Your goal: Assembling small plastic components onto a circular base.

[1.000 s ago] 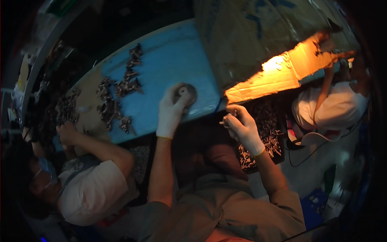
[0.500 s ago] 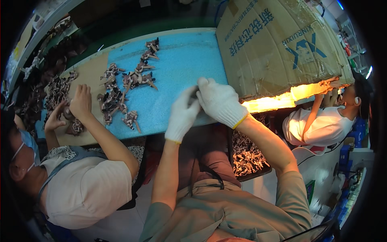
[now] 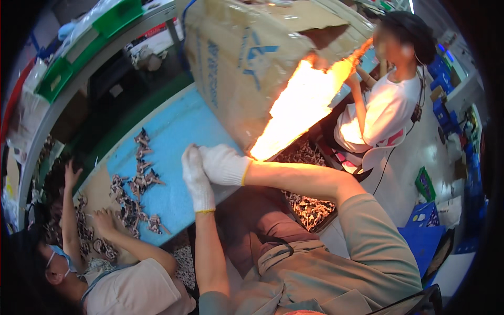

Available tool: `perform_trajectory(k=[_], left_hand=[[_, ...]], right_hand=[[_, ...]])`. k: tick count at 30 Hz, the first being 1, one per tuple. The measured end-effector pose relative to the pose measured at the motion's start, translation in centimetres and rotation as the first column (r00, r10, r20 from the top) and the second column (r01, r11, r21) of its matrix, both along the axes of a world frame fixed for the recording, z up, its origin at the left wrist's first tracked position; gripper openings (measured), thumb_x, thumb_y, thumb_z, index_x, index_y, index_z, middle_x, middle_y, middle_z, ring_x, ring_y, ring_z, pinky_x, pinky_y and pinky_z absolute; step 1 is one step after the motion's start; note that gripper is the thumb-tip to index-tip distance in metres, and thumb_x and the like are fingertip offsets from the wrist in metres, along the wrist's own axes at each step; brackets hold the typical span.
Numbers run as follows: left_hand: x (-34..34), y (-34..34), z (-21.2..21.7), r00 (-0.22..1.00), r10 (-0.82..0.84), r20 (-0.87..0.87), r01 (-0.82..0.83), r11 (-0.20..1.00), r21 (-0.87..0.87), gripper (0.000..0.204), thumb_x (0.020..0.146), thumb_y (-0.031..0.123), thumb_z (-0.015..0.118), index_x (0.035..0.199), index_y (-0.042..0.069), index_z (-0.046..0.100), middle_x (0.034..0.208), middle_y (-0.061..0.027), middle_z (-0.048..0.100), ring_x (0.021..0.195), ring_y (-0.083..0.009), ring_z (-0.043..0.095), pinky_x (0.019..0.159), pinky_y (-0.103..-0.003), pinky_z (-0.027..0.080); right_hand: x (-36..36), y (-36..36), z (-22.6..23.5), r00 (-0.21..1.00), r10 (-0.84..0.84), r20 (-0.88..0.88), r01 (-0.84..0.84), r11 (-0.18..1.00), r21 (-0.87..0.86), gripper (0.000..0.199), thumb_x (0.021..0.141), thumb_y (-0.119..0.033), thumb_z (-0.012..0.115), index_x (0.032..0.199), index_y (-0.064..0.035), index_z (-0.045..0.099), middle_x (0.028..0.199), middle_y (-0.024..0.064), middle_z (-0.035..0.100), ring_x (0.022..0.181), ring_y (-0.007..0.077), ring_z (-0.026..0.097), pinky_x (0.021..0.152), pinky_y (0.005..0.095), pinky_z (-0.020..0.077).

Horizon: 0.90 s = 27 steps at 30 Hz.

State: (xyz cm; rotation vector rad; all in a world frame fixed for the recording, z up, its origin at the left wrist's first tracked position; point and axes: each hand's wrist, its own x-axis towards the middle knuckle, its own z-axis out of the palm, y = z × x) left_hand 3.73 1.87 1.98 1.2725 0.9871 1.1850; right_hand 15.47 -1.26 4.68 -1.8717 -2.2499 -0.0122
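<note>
My left hand (image 3: pixel 197 182) and my right hand (image 3: pixel 224 164), both in white knit gloves with yellow cuff edges, press together at the fingertips. They are above the near right edge of a blue table mat (image 3: pixel 181 118). The fingers of both are closed. Whatever lies between them, if anything, is hidden by the gloves. Left of my hands, small brown and beige figure-like pieces (image 3: pixel 143 182) lie in loose clusters on the mat.
A big cardboard box (image 3: pixel 223 63) stands beyond my hands, its opening glowing brightly (image 3: pixel 299 105). Below is a black bin of small pieces (image 3: pixel 310 210). A masked co-worker's hand (image 3: pixel 105 224) rests by a pile at left; another person (image 3: pixel 380 107) sits at right.
My view has swung to the right, showing more of the glowing box opening. My gloved hands have drawn closer together. The left co-worker's hands have separated, one reaching farther away.
</note>
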Motion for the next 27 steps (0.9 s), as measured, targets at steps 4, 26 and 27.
perform_trajectory(k=[4, 26, 27], left_hand=[[-2.4, -3.6, 2.2, 0.972, -0.031, 0.231, 0.080, 0.976, -0.204, 0.049, 0.113, 0.034, 0.054, 0.143, -0.004, 0.058, 0.138, -0.0134, 0.065, 0.126, -0.0230, 0.061, 0.110, -0.039, 0.049], [-2.9, -4.9, 2.2, 0.938, 0.136, -0.320, -0.181, 0.977, -0.116, 0.049, 0.108, 0.023, 0.062, 0.148, -0.004, 0.057, 0.128, -0.0131, 0.070, 0.095, -0.0131, 0.068, 0.078, -0.028, 0.056], [-2.5, -4.7, 1.9, 0.926, 0.102, -0.363, -0.141, 0.987, -0.081, 0.047, 0.108, 0.021, 0.062, 0.147, -0.005, 0.058, 0.129, -0.0151, 0.071, 0.100, -0.0169, 0.069, 0.084, -0.031, 0.056]], right_hand=[[0.9, -3.5, 2.3, 0.945, 0.275, -0.179, -0.182, 0.892, 0.414, 0.026, 0.095, -0.022, 0.062, 0.114, -0.0036, 0.063, 0.110, 0.0155, 0.061, 0.098, 0.0299, 0.068, 0.074, 0.0417, 0.0605], [27.4, 0.8, -1.5, 0.911, -0.409, -0.055, 0.413, 0.908, 0.078, 0.027, 0.097, -0.018, 0.064, 0.118, -0.0021, 0.072, 0.117, 0.0238, 0.072, 0.111, 0.0405, 0.068, 0.093, 0.0509, 0.0550], [26.5, 0.5, -0.3, 0.909, -0.403, 0.109, 0.401, 0.915, 0.036, 0.025, 0.097, -0.018, 0.066, 0.115, -0.0025, 0.072, 0.112, 0.0234, 0.072, 0.108, 0.0402, 0.069, 0.090, 0.0515, 0.0552]])
